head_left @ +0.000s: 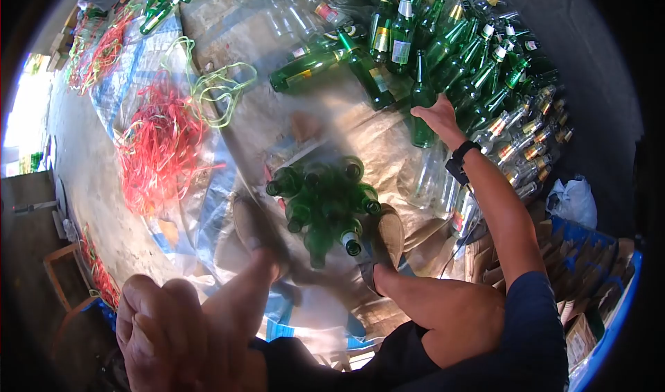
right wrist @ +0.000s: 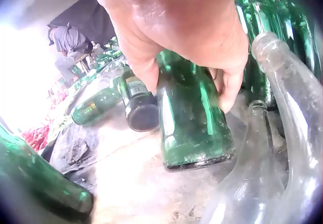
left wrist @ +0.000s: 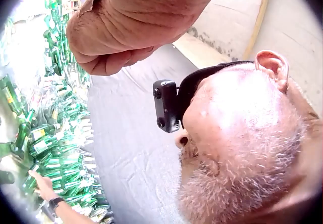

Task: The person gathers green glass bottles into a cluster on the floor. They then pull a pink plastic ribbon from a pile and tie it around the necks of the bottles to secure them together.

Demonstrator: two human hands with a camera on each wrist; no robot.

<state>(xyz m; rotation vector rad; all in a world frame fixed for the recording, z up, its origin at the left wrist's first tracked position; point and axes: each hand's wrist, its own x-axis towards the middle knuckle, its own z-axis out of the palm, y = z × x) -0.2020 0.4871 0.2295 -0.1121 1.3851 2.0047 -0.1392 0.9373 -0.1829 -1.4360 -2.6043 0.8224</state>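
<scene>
My right hand (head_left: 438, 117) grips a green glass bottle (head_left: 421, 80) round its body, at the near edge of a big heap of bottles. Seen from the right wrist, the thumb and fingers (right wrist: 233, 87) wrap the upper part of this bottle (right wrist: 194, 120), and its base points down toward the sheet. Raised at the lower left of the head view, my left hand (head_left: 166, 333) has its fingers curled in, with nothing seen in it. The left wrist view shows this hand (left wrist: 126, 37) near the person's head. Between the feet stands a cluster of green bottles (head_left: 312, 236), necks up.
The heap of green bottles (head_left: 478, 59) fills the upper right, with clear bottles (head_left: 429, 177) lying near my right forearm. Loose green bottles (head_left: 301, 73) lie ahead. Tangled red string (head_left: 163, 149) spreads on the left. A blue-edged crate (head_left: 623, 288) stands at the right.
</scene>
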